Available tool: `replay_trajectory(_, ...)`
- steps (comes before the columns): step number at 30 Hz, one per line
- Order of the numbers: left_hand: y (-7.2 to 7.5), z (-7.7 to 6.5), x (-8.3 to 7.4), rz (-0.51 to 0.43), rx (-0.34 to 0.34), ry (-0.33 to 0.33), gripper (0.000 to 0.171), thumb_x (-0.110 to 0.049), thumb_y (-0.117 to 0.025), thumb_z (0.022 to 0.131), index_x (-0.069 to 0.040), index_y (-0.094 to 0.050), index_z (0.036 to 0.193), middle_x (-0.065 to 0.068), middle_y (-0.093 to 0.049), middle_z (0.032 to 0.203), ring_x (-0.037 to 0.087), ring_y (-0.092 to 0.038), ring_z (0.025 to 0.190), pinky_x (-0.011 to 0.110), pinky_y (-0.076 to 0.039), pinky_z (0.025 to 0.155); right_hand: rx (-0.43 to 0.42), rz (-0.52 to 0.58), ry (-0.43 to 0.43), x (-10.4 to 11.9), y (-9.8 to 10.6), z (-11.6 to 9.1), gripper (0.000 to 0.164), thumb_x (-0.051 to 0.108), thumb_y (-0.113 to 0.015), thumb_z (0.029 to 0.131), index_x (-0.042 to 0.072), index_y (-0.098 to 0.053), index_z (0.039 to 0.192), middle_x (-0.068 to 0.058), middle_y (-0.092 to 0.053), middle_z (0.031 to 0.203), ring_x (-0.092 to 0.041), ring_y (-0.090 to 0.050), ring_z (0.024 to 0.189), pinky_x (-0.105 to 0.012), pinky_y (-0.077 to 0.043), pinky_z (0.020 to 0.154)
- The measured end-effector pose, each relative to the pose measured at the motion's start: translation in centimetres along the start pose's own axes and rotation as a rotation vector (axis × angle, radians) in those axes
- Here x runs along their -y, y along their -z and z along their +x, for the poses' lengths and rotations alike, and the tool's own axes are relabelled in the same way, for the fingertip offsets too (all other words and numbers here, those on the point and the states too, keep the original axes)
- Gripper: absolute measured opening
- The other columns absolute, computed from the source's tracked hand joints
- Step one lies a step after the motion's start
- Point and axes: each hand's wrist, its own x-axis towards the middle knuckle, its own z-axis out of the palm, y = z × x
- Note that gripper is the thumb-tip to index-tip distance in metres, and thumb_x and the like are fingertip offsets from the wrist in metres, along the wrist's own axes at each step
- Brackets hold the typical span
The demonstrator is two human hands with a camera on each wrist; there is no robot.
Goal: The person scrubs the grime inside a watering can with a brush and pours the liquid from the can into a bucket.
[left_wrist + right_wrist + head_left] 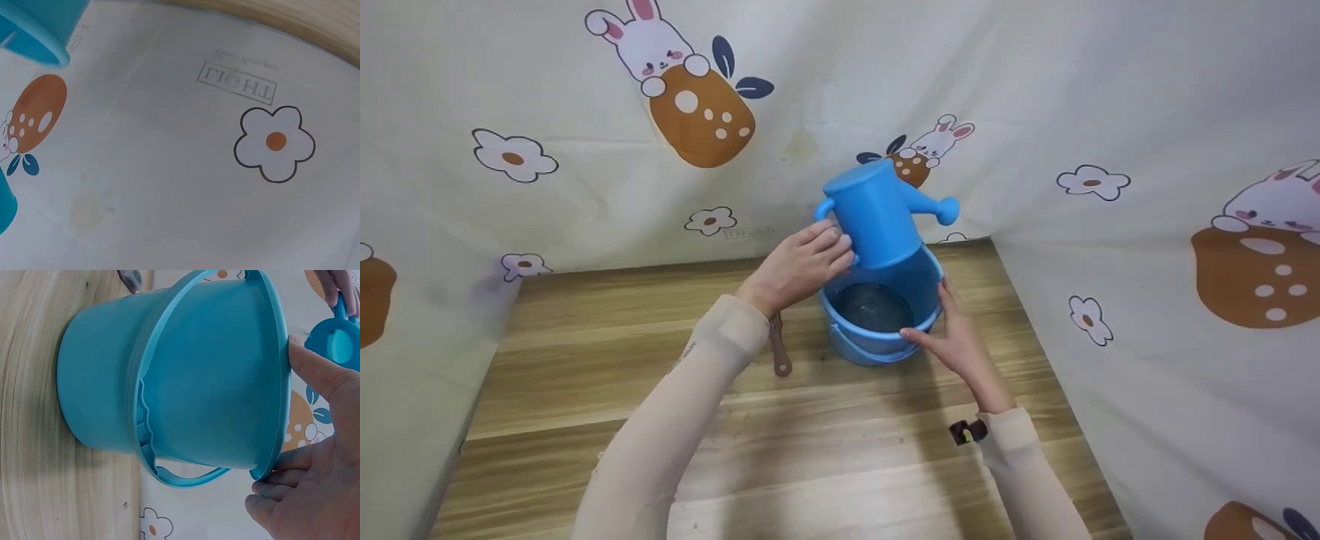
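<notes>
A blue watering can [877,217] is held up over the back of a blue bucket [861,346], its spout pointing right. My left hand [810,259] grips the can's handle on its left side. The bucket stands upright on the wooden floor, with its inside bottom looking dark. At the bucket's right side my right hand [952,330] holds the rim, thumb on the near part and fingers farther round. In the right wrist view the bucket's handle [143,382] hangs down against its side. The left wrist view catches only part of the bucket [42,34] and a blue edge.
Left of the bucket a brown-handled fork [781,360] lies on the wooden floor [825,457], partly hidden by my left wrist. Pale cloth walls [810,90] printed with rabbits and flowers rise behind and on both sides. A small dark object [967,431] sits by my right cuff.
</notes>
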Motion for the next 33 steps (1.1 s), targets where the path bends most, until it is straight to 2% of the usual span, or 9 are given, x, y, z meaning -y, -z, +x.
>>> replay_trajectory(7,0.6,0.6,0.4,-0.003,-0.006,-0.014,0.048,-0.033,-0.075,0.087,-0.014,-0.053,0.125,0.005,-0.062,0.125,0.022,-0.053,0.118,0.032,-0.040,0.110,-0.001,0.004,0.004,0.0,0.0,0.0,0.120,0.068,-0.074,0.075,0.013,-0.010,0.160,-0.010,-0.003,0.169,-0.038,-0.012,0.155,-0.061,-0.024,0.118)
replay_trajectory(16,0.6,1.2,0.3,0.005,-0.023,-0.025,0.048,-0.035,-0.075,0.087,-0.014,-0.053,0.123,0.005,-0.063,0.125,0.022,-0.054,0.118,0.032,-0.040,0.111,-0.016,0.013,0.033,-0.1,-0.1,0.2,0.119,0.065,-0.076,0.076,0.010,-0.012,0.160,-0.013,-0.006,0.168,-0.039,-0.014,0.154,-0.061,-0.026,0.117)
replay_trajectory(24,0.4,1.5,0.2,-0.011,-0.070,-0.029,0.038,-0.033,-0.070,0.092,-0.013,-0.055,0.120,0.005,-0.064,0.122,0.022,-0.055,0.115,0.032,-0.041,0.108,-0.012,0.033,0.036,-0.1,-0.2,0.2,0.119,0.065,-0.076,0.076,0.012,-0.011,0.160,-0.012,-0.005,0.169,-0.038,-0.014,0.154,-0.060,-0.025,0.118)
replay_trajectory(33,0.9,1.7,0.1,-0.013,-0.068,-0.033,0.036,-0.033,-0.068,0.094,-0.013,-0.055,0.120,0.005,-0.063,0.122,0.022,-0.055,0.116,0.032,-0.041,0.110,-0.005,0.039,0.021,0.0,-0.1,0.1,0.119,0.066,-0.076,0.075,0.014,-0.011,0.160,-0.010,-0.004,0.169,-0.037,-0.013,0.155,-0.059,-0.025,0.119)
